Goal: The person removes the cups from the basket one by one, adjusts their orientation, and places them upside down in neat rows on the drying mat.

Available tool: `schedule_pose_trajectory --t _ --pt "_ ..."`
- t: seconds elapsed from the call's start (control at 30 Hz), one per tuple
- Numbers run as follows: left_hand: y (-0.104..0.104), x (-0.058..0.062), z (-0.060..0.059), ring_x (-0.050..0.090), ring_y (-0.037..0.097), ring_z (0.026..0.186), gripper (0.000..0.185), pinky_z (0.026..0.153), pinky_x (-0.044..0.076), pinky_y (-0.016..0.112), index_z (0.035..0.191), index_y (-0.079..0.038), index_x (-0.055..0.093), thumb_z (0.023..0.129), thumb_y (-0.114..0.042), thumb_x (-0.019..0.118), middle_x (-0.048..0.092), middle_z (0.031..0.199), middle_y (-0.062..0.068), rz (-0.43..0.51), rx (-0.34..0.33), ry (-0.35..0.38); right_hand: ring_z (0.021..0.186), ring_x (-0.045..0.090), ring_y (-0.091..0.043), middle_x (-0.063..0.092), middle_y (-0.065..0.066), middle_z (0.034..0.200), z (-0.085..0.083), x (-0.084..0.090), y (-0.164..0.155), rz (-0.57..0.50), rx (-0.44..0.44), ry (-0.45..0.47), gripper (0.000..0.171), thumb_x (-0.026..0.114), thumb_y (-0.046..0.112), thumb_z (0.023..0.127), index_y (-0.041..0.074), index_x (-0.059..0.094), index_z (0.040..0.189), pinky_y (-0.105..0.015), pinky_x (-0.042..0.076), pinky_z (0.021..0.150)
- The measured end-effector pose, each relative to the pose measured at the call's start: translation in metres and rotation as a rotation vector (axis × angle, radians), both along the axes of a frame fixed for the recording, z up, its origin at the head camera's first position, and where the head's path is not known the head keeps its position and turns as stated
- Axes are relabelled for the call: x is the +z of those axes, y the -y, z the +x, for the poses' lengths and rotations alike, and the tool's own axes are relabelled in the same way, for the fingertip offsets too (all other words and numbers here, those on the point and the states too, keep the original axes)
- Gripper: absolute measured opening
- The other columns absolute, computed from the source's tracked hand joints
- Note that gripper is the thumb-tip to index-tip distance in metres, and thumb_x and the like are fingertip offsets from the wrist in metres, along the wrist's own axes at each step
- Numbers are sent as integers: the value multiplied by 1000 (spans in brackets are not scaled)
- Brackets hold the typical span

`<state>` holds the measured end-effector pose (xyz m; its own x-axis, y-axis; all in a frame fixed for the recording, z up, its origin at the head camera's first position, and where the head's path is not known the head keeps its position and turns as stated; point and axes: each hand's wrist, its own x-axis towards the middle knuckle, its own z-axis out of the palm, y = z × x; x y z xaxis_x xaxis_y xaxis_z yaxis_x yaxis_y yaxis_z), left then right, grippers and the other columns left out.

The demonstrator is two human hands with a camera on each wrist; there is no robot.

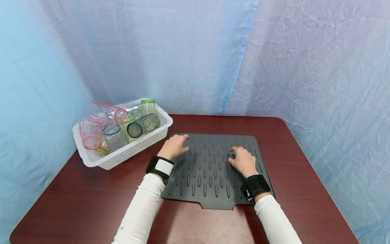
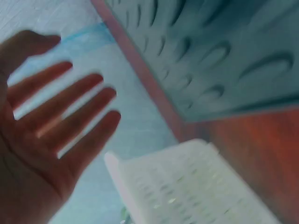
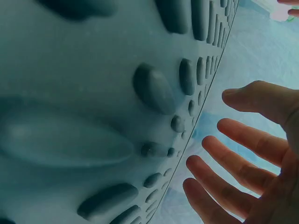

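1. The left hand hovered with its fingers spread and released, grasping nothing.
2. The right hand likewise held nothing, apparently just above the mat though the view is blurred.
3. The ribbed drying mat lay flat beneath both hands.
4. The white basket of tumbled cups sat at ten o'clock, near the mat.

No readable text, labels, brands or numbers on anything in view.

Dark grey mat – oval-ribbed – beside white perforated basket.
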<state>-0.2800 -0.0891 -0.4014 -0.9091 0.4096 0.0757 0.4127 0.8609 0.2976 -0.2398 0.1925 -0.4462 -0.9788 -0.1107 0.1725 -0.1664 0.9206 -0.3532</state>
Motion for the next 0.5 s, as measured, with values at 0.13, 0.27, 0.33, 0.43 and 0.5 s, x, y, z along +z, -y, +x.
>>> schedule_pose_trajectory --t 0.13,0.27,0.33,0.43,0.5 --pt "12 19 -4 63 27 101 36 80 51 39 127 -5 59 92 -15 66 63 119 14 38 -124 27 75 61 -31 61 -18 117 3 -1 3 10 12 -7 40 74 17 85 5 65 122 -44 46 55" --pt "29 44 -7 61 30 107 36 88 49 42 125 -1 59 91 -10 66 64 117 17 67 -167 -17 73 60 -30 60 -18 118 5 -2 7 10 32 -14 41 75 17 85 6 64 122 -42 45 53" --pt "39 56 -9 61 31 106 35 88 48 44 124 -1 59 91 -9 66 64 115 17 66 -157 -37 72 60 -29 60 -18 118 5 -2 9 10 38 -18 41 75 17 85 6 64 123 -40 43 52" --pt "54 73 -11 61 32 104 35 87 48 45 124 0 59 91 -9 65 64 114 20 50 -131 -64 70 59 -28 60 -18 119 5 -3 10 11 43 -21 41 75 17 85 6 64 123 -39 42 51" --pt "65 83 -13 61 33 104 35 87 48 46 124 0 59 90 -9 65 64 114 21 36 -118 -78 71 59 -28 59 -19 120 5 -4 11 19 43 -22 41 75 18 85 6 64 122 -38 42 52"
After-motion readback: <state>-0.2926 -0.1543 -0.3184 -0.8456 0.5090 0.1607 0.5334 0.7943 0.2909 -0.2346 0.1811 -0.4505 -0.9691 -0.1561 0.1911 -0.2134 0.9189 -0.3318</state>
